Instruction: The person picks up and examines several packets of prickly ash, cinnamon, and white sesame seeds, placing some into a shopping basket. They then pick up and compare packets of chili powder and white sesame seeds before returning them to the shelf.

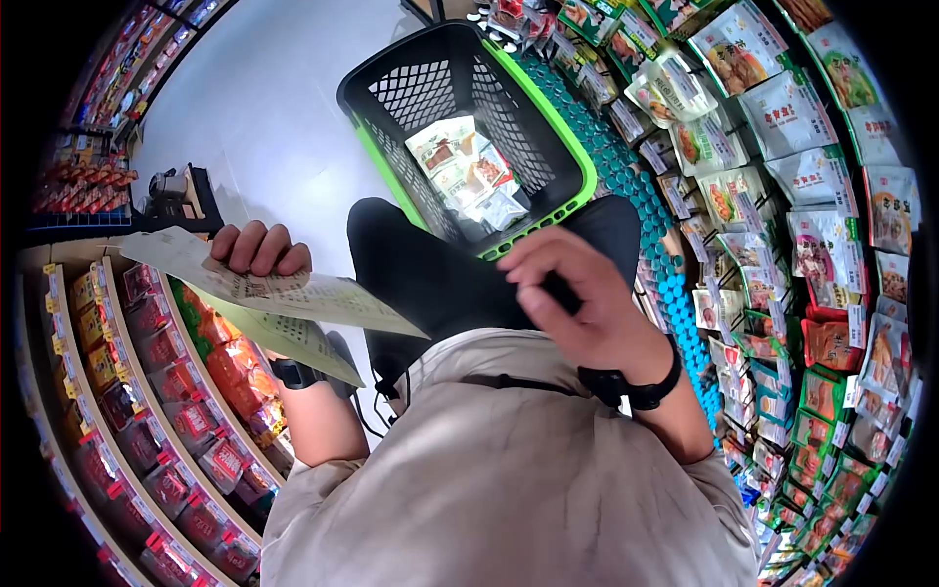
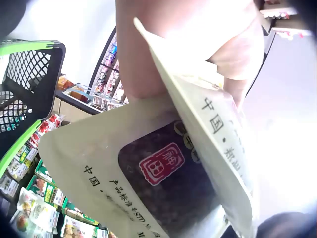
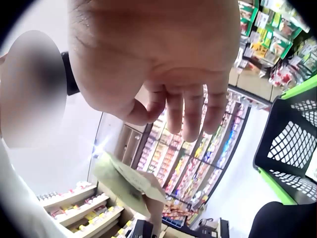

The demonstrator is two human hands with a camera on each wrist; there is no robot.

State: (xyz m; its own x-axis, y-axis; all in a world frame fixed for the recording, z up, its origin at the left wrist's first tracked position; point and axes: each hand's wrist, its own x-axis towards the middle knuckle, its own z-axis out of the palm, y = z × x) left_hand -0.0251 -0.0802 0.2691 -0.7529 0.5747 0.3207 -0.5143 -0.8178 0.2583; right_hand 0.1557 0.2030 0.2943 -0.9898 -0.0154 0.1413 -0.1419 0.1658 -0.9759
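Observation:
My left hand (image 1: 259,249) grips two flat pale food pouches at their upper edge, fingers bent over the top. One pouch (image 1: 328,301) lies in front, its sheet slanting down to the right, and the other pouch (image 1: 284,338) hangs behind it. In the left wrist view, the pouch (image 2: 106,163) shows a dark window with a red seal mark and Chinese print. My right hand (image 1: 577,293) is held in front of my waist, beside the basket's near end. In the right wrist view its fingers (image 3: 192,116) hang loosely bent, with nothing between them.
A black mesh shopping basket (image 1: 411,83) with green rims stands before my knees, holding several packaged foods (image 1: 465,166). Hanging food packs (image 1: 782,112) fill the rack on the right. Tiered shelves (image 1: 161,411) of packets curve along the left. Pale floor (image 1: 254,117) lies ahead.

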